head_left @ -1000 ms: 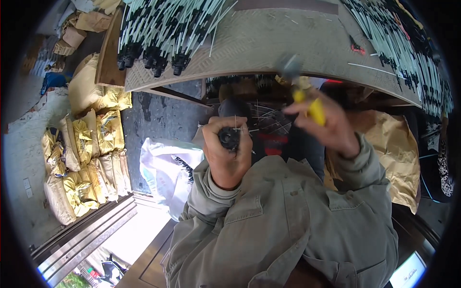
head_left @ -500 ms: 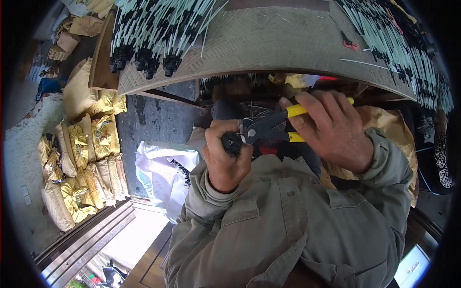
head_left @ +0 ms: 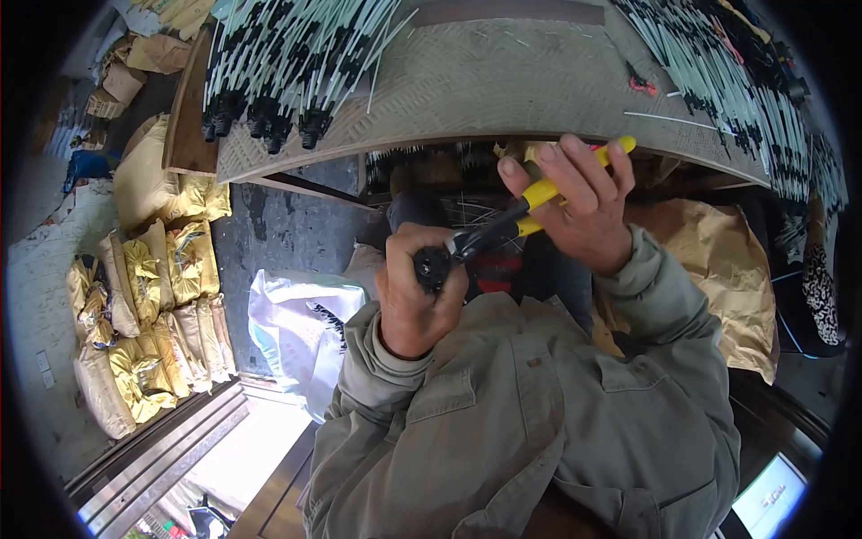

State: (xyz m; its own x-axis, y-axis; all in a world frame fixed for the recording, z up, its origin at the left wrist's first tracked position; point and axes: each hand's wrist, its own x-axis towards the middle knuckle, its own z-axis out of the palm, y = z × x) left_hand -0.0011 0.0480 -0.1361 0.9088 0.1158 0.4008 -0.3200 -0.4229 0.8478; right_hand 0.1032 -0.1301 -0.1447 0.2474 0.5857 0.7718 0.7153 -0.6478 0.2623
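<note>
The left hand is closed in a fist around a small black round part, whose dark end shows between thumb and fingers at the top of the fist. The right hand is wrapped around the yellow handles of a pair of pliers, fingers curled over them. The dark head of the pliers points left and down and meets the black part right at the left fist, so tool and part are touching there. Both hands are held up close in front of the person's chest, near the front edge of the woven surface, over the grey-green jacket sleeves.

On the far left of the surface lies a bundle of thin white rods with black caps, their capped ends hanging toward the near edge. A second long bundle of the same rods runs along the far right side. One loose white rod lies alone near the right bundle, with a small red piece just beyond it.

Down on the floor to the left stand rows of yellow sacks. A white plastic bag sits just left of the left forearm, and a brown paper bag lies to the right of the right arm.
</note>
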